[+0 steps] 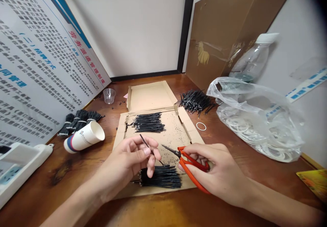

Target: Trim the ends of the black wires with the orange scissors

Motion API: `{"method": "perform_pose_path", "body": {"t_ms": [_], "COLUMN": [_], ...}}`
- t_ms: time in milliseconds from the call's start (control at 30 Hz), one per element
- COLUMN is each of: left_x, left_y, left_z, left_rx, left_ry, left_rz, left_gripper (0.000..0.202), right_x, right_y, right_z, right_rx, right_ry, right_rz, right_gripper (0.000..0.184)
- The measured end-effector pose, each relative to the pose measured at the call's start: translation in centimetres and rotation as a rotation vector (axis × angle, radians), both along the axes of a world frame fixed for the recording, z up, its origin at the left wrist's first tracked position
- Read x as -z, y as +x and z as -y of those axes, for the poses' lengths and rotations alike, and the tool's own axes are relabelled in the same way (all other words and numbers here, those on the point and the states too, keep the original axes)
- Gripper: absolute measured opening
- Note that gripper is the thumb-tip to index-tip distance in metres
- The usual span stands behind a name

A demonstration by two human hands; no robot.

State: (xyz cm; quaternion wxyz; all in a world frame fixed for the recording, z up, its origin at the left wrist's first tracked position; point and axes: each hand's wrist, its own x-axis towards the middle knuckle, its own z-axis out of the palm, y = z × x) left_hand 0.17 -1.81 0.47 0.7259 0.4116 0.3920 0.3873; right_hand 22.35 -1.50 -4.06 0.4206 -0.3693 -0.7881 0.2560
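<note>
Between the thumb and fingers of my left hand [135, 155] is a short black wire [143, 139], slanting down to the right. My right hand [214, 165] is wrapped round red-handled scissors [192, 165], whose dark, narrow blades point left toward the wire without touching it. Below both hands lies an opened, flattened cardboard box [176, 138] strewn with tiny dark scraps. One row of black wires [149, 122] lies on its far part. A nearer pile of black wires [163, 177] sits partly behind my left fingers.
Banded wire bundles [76, 121] and a tipped paper cup [85, 136] lie left, near a power strip [25, 172] and a small plastic cup [109, 96]. Rightward are a loose wire heap [195, 101], a white ring [201, 126], a plastic bag [260, 124] and a bottle [252, 60].
</note>
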Motion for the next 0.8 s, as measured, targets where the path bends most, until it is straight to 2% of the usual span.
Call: {"method": "perform_pose_path", "body": {"t_ms": [100,233,333,467,533,800], "left_x": [-0.2,-0.2,0.0,0.1,0.1,0.0], "left_y": [0.1,0.1,0.0,0.0,0.0,0.1], "left_z": [0.0,0.1,0.2,0.7,0.9,1.1], "left_rx": [-0.023,-0.031,-0.024,0.009,0.041,0.056], "left_ry": [-0.002,0.063,0.230,0.570,0.655,0.703], "left_rz": [-0.033,-0.199,-0.397,-0.749,-0.820,-0.911], "left_gripper": [0.010,0.016,0.016,0.017,0.019,0.021], "right_x": [0.0,0.0,0.0,0.2,0.1,-0.2], "right_y": [0.0,-0.1,0.0,0.1,0.1,0.3], "right_z": [0.0,0.0,-0.1,0.0,0.1,0.4], "right_rx": [-0.004,0.005,-0.001,-0.017,-0.017,0.022], "right_ry": [-0.011,-0.005,-0.016,-0.017,0.007,0.155], "right_rz": [0.008,0.012,0.011,0.029,0.024,0.024], "right_gripper": [0.008,0.006,0.005,0.006,0.008,0.011]}}
